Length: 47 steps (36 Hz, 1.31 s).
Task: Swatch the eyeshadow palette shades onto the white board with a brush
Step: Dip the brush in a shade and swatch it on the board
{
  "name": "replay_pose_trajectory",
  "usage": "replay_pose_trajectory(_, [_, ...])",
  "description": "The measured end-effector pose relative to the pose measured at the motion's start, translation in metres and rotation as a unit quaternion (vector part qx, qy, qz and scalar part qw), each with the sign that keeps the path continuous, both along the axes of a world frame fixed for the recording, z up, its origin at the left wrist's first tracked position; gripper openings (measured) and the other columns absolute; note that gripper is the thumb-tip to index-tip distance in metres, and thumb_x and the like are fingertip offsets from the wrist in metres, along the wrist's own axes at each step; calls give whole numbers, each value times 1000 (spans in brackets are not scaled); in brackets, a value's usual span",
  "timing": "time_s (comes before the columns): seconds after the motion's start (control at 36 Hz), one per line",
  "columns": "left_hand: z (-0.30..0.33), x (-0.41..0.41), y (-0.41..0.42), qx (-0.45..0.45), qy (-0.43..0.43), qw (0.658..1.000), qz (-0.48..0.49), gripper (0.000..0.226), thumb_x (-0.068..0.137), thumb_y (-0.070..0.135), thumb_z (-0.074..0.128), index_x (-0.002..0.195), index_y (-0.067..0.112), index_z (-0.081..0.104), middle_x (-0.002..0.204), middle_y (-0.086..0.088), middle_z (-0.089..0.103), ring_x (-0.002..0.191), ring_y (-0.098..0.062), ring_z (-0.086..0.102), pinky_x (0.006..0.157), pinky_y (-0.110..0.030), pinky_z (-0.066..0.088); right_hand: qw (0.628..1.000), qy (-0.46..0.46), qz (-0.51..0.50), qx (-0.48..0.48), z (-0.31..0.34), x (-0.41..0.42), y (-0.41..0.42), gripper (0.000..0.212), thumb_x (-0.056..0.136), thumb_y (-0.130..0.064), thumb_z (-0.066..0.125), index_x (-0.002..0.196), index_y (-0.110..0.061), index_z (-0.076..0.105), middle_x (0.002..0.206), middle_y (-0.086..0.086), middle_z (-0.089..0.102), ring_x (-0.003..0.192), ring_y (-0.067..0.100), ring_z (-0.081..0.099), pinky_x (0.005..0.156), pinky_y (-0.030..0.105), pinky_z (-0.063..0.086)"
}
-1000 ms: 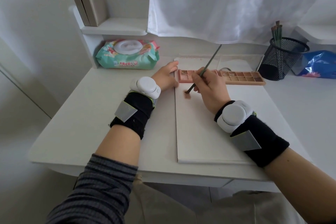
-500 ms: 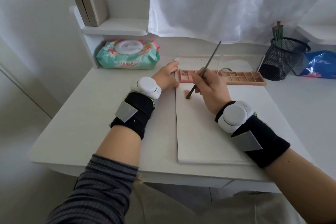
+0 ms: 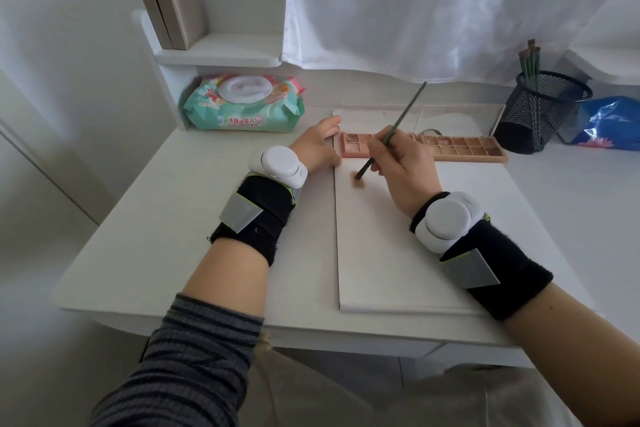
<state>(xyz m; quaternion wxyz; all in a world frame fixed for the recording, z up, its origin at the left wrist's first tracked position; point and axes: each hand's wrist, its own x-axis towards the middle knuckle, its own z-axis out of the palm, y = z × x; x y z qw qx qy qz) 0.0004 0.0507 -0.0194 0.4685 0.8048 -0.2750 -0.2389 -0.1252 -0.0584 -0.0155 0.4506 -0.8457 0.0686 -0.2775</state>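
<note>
While my right hand (image 3: 403,172) pinches the brush (image 3: 393,130), its tip touching a brown smear on the white board (image 3: 388,253), I see bare board stretching toward the bench (image 3: 166,236) front edge. My left hand (image 3: 317,147) lies relaxed against the board's left edge, touching the palette (image 3: 460,149) end. Beyond sit a wipes pack (image 3: 244,104) and a mesh cup (image 3: 540,111) holding brushes.

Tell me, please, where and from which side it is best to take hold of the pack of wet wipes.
Grip the wet wipes pack across its short soft ends, coming from above and the front. It lies flat under the shelf, lid up, so the fingers should probably avoid the hard white lid.
</note>
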Motion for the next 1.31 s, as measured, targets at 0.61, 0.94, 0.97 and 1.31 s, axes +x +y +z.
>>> replay_pose_trajectory(0.61, [0,-1,1,8,-2,1000,-4,79,81,-11,53,148,13,18,151,-10,30,138,-15,31,100,-20,31,1000,16,-7,10,-1,2,-2,25,95,-19,49,71,-25,49,56,-6,53,60,17,51,69,41,46])
replay_pose_trajectory(0.94, [-2,-3,-3,0,2,1000,18,79,82,-10,51,148,13,15,151,-9,29,137,-16,31,98,-18,30,1000,13,-10,16,-1,1,-2,21,94,-23,49,76,-12,54,55,-4,53,58,17,51,67,43,47])
replay_pose_trajectory(0.97, [-2,-3,-4,-2,2,1000,19,79,82,-10,52,149,12,15,151,-10,30,137,-16,31,101,-20,30,1000,11,-9,16,0,0,-2,22,93,-24,49,76,-11,54,54,-3,52,57,18,50,66,42,46])
replay_pose_trajectory(1.31, [-5,-8,-6,-14,-38,999,34,80,86,17,65,148,10,16,150,-8,32,137,-15,33,96,-13,23,1000,11,3,25,0,-2,0,26,94,-17,50,71,-30,50,58,-5,54,60,14,53,69,39,48])
